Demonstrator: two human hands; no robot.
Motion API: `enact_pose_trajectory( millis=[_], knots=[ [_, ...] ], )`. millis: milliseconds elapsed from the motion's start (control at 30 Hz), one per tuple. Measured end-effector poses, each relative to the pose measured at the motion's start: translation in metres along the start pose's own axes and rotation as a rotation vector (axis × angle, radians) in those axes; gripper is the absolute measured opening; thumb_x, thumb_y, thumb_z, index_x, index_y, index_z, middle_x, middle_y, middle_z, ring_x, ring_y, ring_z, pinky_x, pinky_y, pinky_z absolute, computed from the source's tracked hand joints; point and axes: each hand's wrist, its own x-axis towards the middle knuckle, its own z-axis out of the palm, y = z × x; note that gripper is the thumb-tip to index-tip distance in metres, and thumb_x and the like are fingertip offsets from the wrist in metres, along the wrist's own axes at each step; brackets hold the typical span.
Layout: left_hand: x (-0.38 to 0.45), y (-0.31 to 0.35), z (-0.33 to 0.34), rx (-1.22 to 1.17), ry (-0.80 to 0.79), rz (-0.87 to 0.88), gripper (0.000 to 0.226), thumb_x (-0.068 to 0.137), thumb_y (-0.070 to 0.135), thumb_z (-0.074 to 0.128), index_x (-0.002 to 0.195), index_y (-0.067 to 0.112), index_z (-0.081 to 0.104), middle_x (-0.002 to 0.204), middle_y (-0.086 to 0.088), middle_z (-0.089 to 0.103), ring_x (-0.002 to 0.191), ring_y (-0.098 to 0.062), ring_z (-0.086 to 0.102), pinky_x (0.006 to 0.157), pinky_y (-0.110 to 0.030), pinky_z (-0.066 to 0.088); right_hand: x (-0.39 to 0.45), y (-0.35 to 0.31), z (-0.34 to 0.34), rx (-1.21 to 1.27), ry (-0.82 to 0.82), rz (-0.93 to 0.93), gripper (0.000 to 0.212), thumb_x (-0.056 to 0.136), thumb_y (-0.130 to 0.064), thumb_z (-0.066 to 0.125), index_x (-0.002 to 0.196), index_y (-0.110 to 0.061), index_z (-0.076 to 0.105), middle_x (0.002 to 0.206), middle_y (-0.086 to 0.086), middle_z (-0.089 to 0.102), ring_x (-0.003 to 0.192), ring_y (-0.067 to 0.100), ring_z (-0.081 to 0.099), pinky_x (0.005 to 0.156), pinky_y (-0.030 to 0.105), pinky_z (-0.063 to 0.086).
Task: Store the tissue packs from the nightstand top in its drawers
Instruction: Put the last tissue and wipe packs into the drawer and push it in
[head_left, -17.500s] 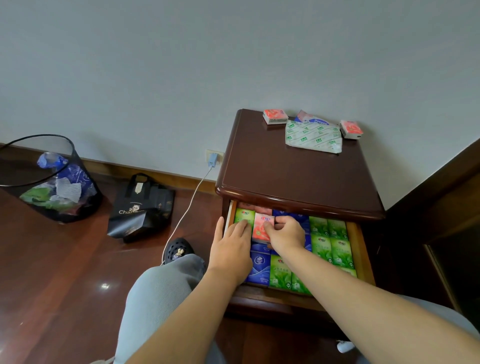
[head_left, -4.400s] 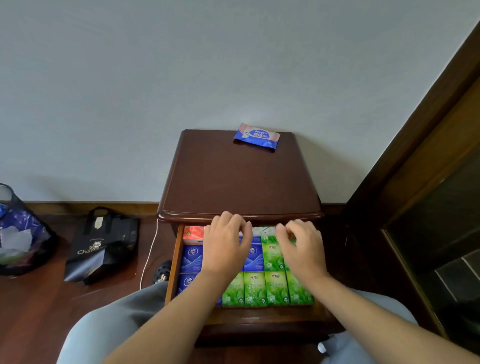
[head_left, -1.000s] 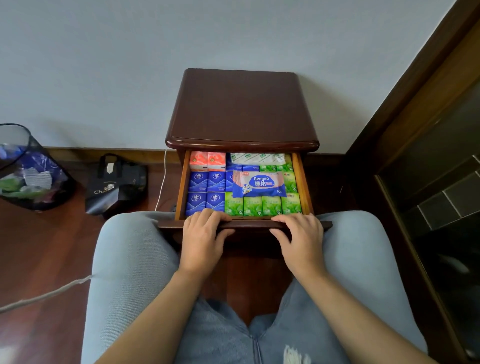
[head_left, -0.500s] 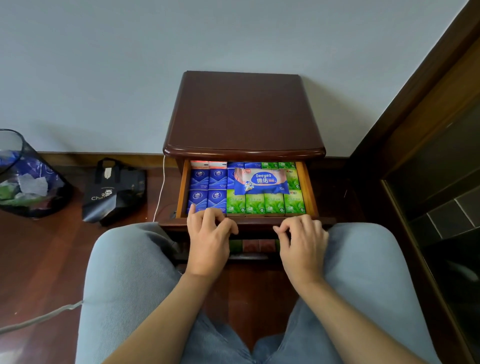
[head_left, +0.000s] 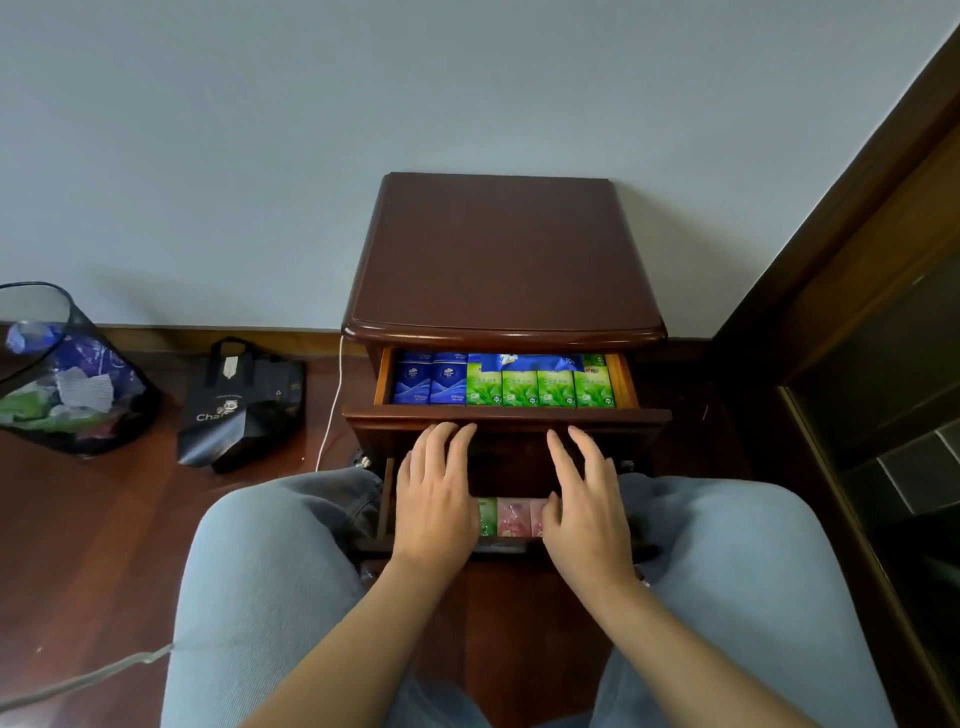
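Head view: looking down over the person's knees at the nightstand (head_left: 504, 249), which is standing against the pale wall
Left hand (head_left: 435, 493): reaching forward with fingers straight and slightly spread, fingertips lying against the front panel of the top drawer (head_left: 506, 415), holding nothing
Right hand (head_left: 584, 499): reaching forward the same way, fingers straight and apart, tips at or just short of that front panel, holding nothing
Top drawer: standing partly open under the nightstand's top edge
Tissue packs (head_left: 519, 387): sitting in the top drawer, blue ones filling the left side, green ones lining the right; a flat blue packet (head_left: 530, 361) is lying across the green ones at the back, half hidden under the top
Lower drawer (head_left: 387, 499): also sticking out beneath the hands, with green and pink packs (head_left: 511, 517) showing between the two wrists
Floor at left: a black tote bag (head_left: 241, 405) is slumping near the wall, a dark mesh bin (head_left: 62, 374) holding crumpled wrappers is standing further left, and a white cable (head_left: 332, 400) is trailing down beside the nightstand
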Motion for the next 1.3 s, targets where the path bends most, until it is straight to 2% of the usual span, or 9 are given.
enact_pose_trajectory(
  millis=[100,167,267,467,733,1033,1300],
  knots=[
    [0.013,-0.002,0.000,-0.004,-0.152,-0.017,0.090,0.092,0.017,0.060,0.165,0.024,0.007,0.169,-0.005,0.011,0.160,-0.026,0.000,0.127,-0.051,0.024,0.013,-0.003,0.006,-0.058,-0.099,-0.008,0.090,0.091,-0.003,0.066,0.167,-0.021,0.021,0.175,0.002,0.010,0.162,0.027,0.008,0.130,0.049,0.023],
    [0.024,-0.003,0.000,0.026,-0.219,-0.009,0.098,0.094,0.021,0.060,0.164,0.027,-0.009,0.171,-0.001,-0.004,0.159,-0.025,-0.013,0.128,-0.052,0.019,0.027,-0.004,0.007,-0.074,-0.135,0.007,0.092,0.093,-0.005,0.062,0.168,-0.021,0.011,0.176,0.001,0.001,0.162,0.025,0.000,0.131,0.047,0.017],
    [0.040,-0.006,0.002,0.043,-0.266,-0.005,0.102,0.094,0.021,0.060,0.163,0.029,-0.015,0.171,0.002,-0.011,0.158,-0.025,-0.021,0.128,-0.053,0.016,0.047,-0.005,0.007,-0.102,-0.164,0.032,0.093,0.095,-0.009,0.059,0.168,-0.022,0.002,0.176,0.000,-0.004,0.162,0.022,-0.008,0.132,0.045,0.010],
    [0.063,-0.012,0.007,0.041,-0.299,-0.013,0.102,0.095,0.019,0.058,0.162,0.029,-0.017,0.172,0.007,-0.016,0.158,-0.022,-0.018,0.129,-0.050,0.012,0.076,-0.008,0.009,-0.129,-0.196,0.051,0.093,0.098,-0.014,0.059,0.167,-0.021,-0.003,0.175,0.000,-0.009,0.161,0.021,-0.010,0.132,0.042,0.004],
    [0.080,-0.014,0.010,0.035,-0.306,-0.032,0.102,0.095,0.019,0.059,0.163,0.028,-0.017,0.171,0.008,-0.022,0.159,-0.020,-0.015,0.128,-0.048,0.011,0.096,-0.010,0.009,-0.107,-0.223,0.060,0.095,0.098,-0.015,0.062,0.168,-0.021,-0.003,0.175,0.000,-0.010,0.161,0.021,-0.009,0.133,0.044,0.007],
    [0.091,-0.012,0.008,0.044,-0.326,-0.027,0.103,0.096,0.021,0.061,0.163,0.024,-0.017,0.170,0.006,-0.025,0.160,-0.022,-0.009,0.129,-0.048,0.017,0.109,-0.007,0.009,-0.142,-0.252,0.046,0.100,0.097,-0.017,0.066,0.167,-0.021,-0.004,0.175,0.000,-0.011,0.162,0.021,-0.006,0.133,0.042,0.008],
    [0.100,-0.015,0.006,0.027,-0.358,-0.013,0.102,0.098,0.025,0.063,0.164,0.025,-0.015,0.171,0.007,-0.021,0.160,-0.021,-0.005,0.129,-0.047,0.019,0.117,-0.004,0.012,-0.154,-0.260,0.034,0.099,0.097,-0.021,0.067,0.167,-0.021,-0.003,0.176,0.001,-0.005,0.162,0.022,-0.001,0.132,0.043,0.008]
  ],
)
